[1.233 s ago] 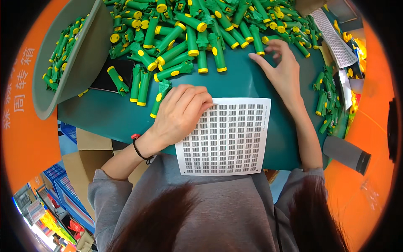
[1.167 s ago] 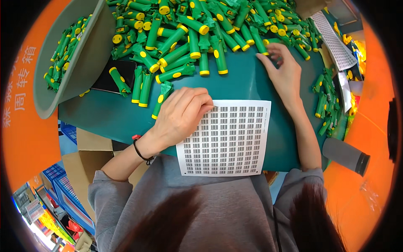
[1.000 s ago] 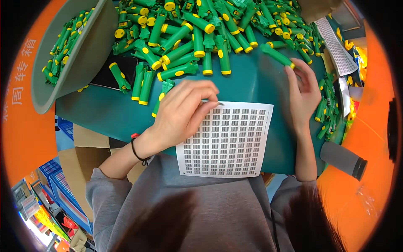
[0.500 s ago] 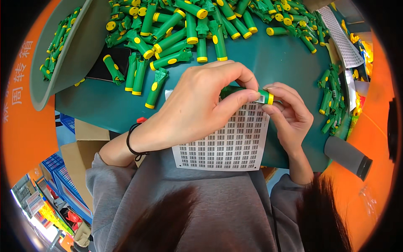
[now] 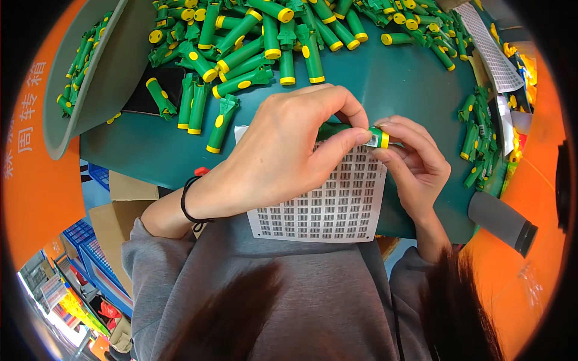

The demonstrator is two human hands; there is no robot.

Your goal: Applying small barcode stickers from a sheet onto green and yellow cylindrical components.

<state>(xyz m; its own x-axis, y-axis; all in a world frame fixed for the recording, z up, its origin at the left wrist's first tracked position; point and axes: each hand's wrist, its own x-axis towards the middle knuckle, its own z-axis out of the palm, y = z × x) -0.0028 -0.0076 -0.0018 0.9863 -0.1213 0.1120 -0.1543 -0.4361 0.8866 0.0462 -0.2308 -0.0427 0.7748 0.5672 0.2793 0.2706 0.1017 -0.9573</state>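
Note:
My left hand [image 5: 288, 147] is closed round a small green plastic tube [image 5: 335, 129] with a yellow end. Its thumb presses by a small white printed label [image 5: 372, 141] on the tube near that end. With thumb and fingers my right hand [image 5: 421, 171] pinches the yellow end from the right. Most of the tube's far part is hidden behind my left fingers. Directly below both hands lies a white sheet [image 5: 314, 219] covered with rows of small printed labels, partly hidden by my left hand.
Many similar green tubes [image 5: 244, 54] are heaped at the back of the green table [image 5: 415, 99]. A grey bin [image 5: 111, 72] with more tubes tilts at the left. More tubes [image 5: 478, 135] lie at the right, near a dark grey cylinder [image 5: 503, 222]. Another label sheet [image 5: 490, 48] lies back right.
Both hands keep nearly the same grip on the tube. The view has shifted slightly; nothing else visibly moved.

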